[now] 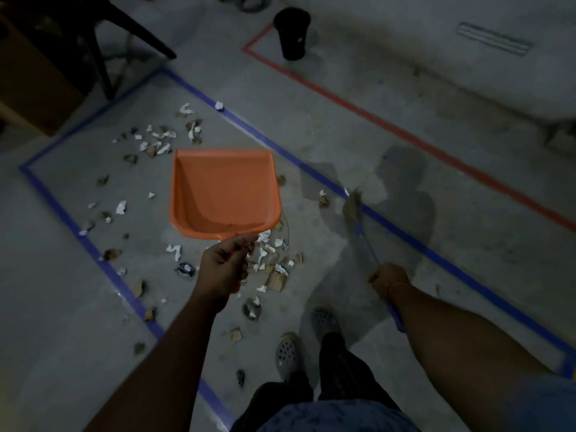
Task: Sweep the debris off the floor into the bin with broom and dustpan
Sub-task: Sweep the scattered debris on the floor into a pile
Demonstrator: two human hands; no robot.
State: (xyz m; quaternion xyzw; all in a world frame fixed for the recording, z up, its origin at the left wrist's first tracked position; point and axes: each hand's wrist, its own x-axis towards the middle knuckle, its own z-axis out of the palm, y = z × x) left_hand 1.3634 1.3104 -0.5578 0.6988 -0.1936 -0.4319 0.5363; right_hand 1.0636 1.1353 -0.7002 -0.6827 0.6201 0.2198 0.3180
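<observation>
My left hand [225, 265] grips the handle of an empty orange dustpan [223, 193] and holds it in the air above the floor. My right hand [386, 279] grips the blue handle of a broom [365, 241]; its brown bristles [352, 203] touch the floor by the blue tape line. Torn paper and cardboard debris [271, 264] lies scattered inside the blue-taped rectangle [93, 249], with a denser heap just below the dustpan. A black bin [292, 33] stands far ahead, inside the corner of a red tape line.
A red tape line [405, 135] runs diagonally on the right. Dark chair legs [103, 67] and a brown box [34, 76] stand at the upper left. My feet in grey clogs [324, 319] stand at the lower middle.
</observation>
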